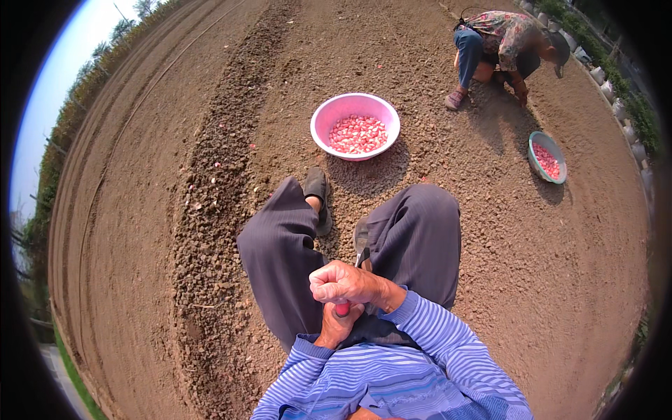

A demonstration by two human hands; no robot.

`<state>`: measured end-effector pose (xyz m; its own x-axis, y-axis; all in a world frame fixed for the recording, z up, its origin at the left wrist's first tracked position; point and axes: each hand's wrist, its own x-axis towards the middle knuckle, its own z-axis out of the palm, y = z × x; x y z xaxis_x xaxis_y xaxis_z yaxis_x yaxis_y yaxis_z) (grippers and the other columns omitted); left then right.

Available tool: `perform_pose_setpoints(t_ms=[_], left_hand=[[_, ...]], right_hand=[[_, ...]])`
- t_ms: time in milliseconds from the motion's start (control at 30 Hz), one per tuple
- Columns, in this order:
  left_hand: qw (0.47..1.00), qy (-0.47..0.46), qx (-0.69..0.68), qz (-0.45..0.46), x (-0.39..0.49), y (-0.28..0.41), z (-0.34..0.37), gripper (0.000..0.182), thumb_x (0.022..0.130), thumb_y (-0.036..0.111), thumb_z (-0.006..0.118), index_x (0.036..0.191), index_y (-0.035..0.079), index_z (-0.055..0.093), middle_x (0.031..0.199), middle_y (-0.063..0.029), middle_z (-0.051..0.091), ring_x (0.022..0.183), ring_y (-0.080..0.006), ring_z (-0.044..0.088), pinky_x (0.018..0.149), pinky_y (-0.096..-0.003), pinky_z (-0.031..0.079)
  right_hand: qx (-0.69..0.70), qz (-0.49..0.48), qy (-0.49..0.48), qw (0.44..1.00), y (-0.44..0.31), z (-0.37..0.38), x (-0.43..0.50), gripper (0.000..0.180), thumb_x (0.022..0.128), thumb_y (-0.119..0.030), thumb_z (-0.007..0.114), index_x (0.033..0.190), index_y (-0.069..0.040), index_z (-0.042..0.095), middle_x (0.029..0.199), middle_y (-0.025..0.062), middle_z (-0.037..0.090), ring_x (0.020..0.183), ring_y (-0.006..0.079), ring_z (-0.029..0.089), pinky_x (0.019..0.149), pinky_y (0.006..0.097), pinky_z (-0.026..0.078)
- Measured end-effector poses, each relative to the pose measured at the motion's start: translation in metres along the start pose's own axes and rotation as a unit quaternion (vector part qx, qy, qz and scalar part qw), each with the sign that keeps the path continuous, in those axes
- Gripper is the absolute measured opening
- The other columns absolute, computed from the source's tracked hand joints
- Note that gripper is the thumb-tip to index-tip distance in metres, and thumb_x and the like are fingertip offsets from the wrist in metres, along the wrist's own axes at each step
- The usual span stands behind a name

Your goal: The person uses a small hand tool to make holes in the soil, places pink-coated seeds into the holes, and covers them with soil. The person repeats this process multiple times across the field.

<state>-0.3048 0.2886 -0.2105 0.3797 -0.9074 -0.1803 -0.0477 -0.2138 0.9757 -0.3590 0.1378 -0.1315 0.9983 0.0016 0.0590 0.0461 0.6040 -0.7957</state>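
Note:
My right hand (344, 283) is closed in a fist in front of my waist, over a hand tool with a red handle (342, 308). The dark-tipped handle end comes out on its thumb side, and a narrow strip of grey metal shows beyond the fist by my shoe. My left hand (336, 324) lies just below, its thumb and fingers around the handle end; the right hand partly covers it. Past my feet a pink plastic basin (318, 126) stands on the soil, partly filled with pink-coated pieces like garlic cloves or seeds (358, 135).
A crouching person (496, 47) reaches to the soil at upper right, near a green-rimmed basin (536, 164) of similar pieces. A strip of coarse, cloddy soil (210, 252) runs along my left, with scattered pieces on it. White bags (598, 76) line the right field edge.

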Motion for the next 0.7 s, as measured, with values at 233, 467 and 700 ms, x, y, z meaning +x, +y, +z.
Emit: perform_pose_setpoints(t_ms=[233, 467, 700], left_hand=[[0.999, -0.002, 0.018, -0.040, -0.009, 0.005, 0.011, 0.014, 0.078, 0.009, 0.074, 0.088, 0.005, 0.064, 0.080, -0.0004, 0.063, 0.076, -0.0131, 0.060, 0.071, -0.0305, 0.049], [0.998, -0.019, -0.043, -0.042, -0.010, 0.004, 0.019, 0.017, 0.080, 0.007, 0.073, 0.093, 0.005, 0.063, 0.086, -0.0011, 0.064, 0.080, -0.0137, 0.061, 0.074, -0.0303, 0.051], [0.999, -0.015, 0.046, -0.025, -0.003, -0.008, 0.002, 0.024, 0.080, 0.017, 0.077, 0.096, 0.004, 0.066, 0.081, -0.0021, 0.066, 0.080, -0.0161, 0.064, 0.074, -0.0345, 0.051]], right_hand=[[0.003, 0.024, 0.009, 1.000, 0.006, -0.003, -0.002, 0.031, 0.096, -0.023, 0.066, 0.074, -0.011, 0.049, 0.067, -0.0095, 0.039, 0.058, 0.0006, 0.033, 0.049, 0.0202, 0.026], [-0.030, 0.038, 0.013, 0.999, 0.015, -0.006, 0.003, 0.042, 0.098, -0.031, 0.065, 0.068, -0.015, 0.041, 0.064, -0.0113, 0.038, 0.057, -0.0011, 0.033, 0.048, 0.0207, 0.026], [-0.107, -0.001, 0.042, 0.993, 0.018, -0.010, 0.005, 0.035, 0.097, -0.027, 0.066, 0.073, -0.011, 0.046, 0.067, -0.0094, 0.040, 0.059, 0.0019, 0.034, 0.051, 0.0228, 0.030]])
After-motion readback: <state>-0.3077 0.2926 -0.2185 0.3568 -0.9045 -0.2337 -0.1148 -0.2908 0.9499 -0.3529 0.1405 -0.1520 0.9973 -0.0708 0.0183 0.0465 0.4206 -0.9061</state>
